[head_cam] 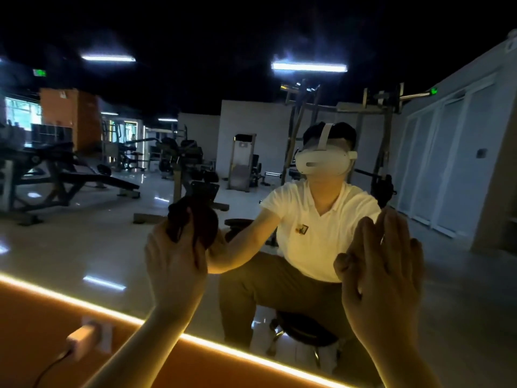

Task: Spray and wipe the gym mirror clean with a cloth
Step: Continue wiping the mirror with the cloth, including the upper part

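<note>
Fingers of the left hand clamp a dark crumpled cloth on the large wall mirror.
Right hand lies flat at the mirror's lower right, fingers straight, together.

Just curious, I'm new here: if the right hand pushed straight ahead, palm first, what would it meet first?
The mirror: the open right hand looks almost on the glass already, fingers meeting their reflection, though depth is hard to judge.

Two hands, a left hand and a right hand; one dark cloth; one mirror; one glowing strip; one white charger, near left.
</note>
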A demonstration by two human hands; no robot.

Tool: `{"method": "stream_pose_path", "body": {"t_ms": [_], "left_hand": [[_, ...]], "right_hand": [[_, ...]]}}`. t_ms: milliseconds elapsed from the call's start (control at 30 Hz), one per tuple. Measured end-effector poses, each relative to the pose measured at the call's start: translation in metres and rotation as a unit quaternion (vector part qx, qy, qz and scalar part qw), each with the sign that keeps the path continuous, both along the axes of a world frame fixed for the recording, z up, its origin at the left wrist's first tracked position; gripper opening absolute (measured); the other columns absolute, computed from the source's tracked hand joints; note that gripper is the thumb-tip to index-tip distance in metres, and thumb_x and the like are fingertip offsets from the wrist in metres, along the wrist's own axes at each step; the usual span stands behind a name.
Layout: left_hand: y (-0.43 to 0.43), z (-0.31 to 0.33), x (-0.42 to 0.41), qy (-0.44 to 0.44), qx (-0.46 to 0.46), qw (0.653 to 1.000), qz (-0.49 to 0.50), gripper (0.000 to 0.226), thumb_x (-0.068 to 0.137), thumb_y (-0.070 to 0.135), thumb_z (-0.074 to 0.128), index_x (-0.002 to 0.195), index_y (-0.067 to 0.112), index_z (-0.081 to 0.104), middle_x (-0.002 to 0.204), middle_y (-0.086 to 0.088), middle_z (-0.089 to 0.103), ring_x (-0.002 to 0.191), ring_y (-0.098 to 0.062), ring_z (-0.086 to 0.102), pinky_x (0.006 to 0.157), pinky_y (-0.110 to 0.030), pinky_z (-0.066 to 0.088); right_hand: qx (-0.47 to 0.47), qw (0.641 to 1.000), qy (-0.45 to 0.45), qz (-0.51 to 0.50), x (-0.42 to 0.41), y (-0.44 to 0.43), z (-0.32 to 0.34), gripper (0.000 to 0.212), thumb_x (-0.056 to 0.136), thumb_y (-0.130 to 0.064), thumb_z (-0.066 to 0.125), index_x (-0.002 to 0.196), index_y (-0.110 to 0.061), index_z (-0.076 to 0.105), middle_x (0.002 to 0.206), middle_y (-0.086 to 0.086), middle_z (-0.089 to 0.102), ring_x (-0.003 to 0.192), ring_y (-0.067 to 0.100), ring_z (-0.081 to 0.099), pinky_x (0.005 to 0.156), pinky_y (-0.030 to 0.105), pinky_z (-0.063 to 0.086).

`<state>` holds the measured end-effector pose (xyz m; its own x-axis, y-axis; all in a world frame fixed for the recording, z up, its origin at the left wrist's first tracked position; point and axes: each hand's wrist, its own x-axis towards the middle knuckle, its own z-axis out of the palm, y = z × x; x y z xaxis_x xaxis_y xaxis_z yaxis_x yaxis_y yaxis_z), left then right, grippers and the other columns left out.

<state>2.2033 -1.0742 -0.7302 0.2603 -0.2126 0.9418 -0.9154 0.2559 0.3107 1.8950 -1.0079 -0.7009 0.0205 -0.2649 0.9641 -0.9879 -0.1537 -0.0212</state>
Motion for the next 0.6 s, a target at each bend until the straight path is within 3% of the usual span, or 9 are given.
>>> {"method": "stream_pose_path", "body": {"t_ms": [133, 233, 300, 400, 500, 600], "left_hand": [[0.000, -0.001, -0.027, 0.069, 0.009, 0.996, -0.054, 0.053, 0.108, 0.028, 0.042, 0.158, 0.012, 0.042, 0.127, -0.029, 0.049, 0.110, -0.035, 0.045, 0.085, -0.041, 0.045], [0.010, 0.001, -0.061, 0.055, -0.003, 0.993, -0.106, 0.053, 0.109, 0.029, 0.043, 0.159, 0.011, 0.041, 0.131, -0.031, 0.046, 0.111, -0.034, 0.047, 0.085, -0.032, 0.042], [0.018, -0.003, -0.094, 0.013, -0.010, 0.988, -0.152, 0.056, 0.108, 0.032, 0.051, 0.160, 0.013, 0.038, 0.132, -0.027, 0.044, 0.108, -0.029, 0.048, 0.084, -0.024, 0.035], [0.031, -0.023, -0.156, -0.088, -0.017, 0.972, -0.219, 0.063, 0.101, 0.027, 0.068, 0.155, 0.021, 0.037, 0.137, -0.021, 0.041, 0.114, -0.031, 0.052, 0.086, -0.035, 0.049], [0.040, -0.043, -0.189, -0.189, -0.033, 0.946, -0.263, 0.049, 0.104, 0.025, 0.062, 0.149, 0.018, 0.045, 0.137, -0.018, 0.043, 0.116, -0.034, 0.057, 0.095, -0.047, 0.055], [0.030, -0.039, -0.161, -0.257, -0.048, 0.933, -0.249, 0.050, 0.104, 0.030, 0.058, 0.151, 0.020, 0.043, 0.138, -0.018, 0.043, 0.118, -0.032, 0.055, 0.102, -0.046, 0.051]], "right_hand": [[0.016, 0.999, 0.031, -0.003, -0.012, 0.005, -0.001, 0.063, 0.101, -0.025, 0.051, 0.159, -0.006, 0.034, 0.171, 0.017, 0.015, 0.159, 0.034, 0.009, 0.125, 0.060, 0.017], [0.021, 0.998, 0.056, 0.009, -0.019, 0.009, 0.000, 0.059, 0.104, -0.022, 0.048, 0.159, -0.007, 0.035, 0.170, 0.017, 0.018, 0.159, 0.034, 0.011, 0.124, 0.060, 0.020], [0.028, 0.998, 0.064, 0.009, -0.024, 0.010, 0.001, 0.059, 0.104, -0.022, 0.049, 0.159, -0.008, 0.035, 0.171, 0.016, 0.018, 0.159, 0.032, 0.011, 0.125, 0.058, 0.021], [0.032, 0.997, 0.074, 0.017, -0.029, 0.011, 0.002, 0.060, 0.103, -0.020, 0.051, 0.159, -0.008, 0.036, 0.171, 0.016, 0.018, 0.160, 0.031, 0.011, 0.125, 0.057, 0.020], [0.031, 0.997, 0.070, 0.032, -0.031, 0.012, 0.001, 0.057, 0.104, -0.020, 0.044, 0.159, -0.007, 0.035, 0.170, 0.017, 0.020, 0.159, 0.033, 0.013, 0.124, 0.058, 0.022], [0.024, 0.997, 0.065, 0.036, -0.028, 0.010, 0.000, 0.058, 0.103, -0.016, 0.048, 0.159, -0.006, 0.035, 0.170, 0.017, 0.019, 0.159, 0.033, 0.013, 0.126, 0.057, 0.020]]}}
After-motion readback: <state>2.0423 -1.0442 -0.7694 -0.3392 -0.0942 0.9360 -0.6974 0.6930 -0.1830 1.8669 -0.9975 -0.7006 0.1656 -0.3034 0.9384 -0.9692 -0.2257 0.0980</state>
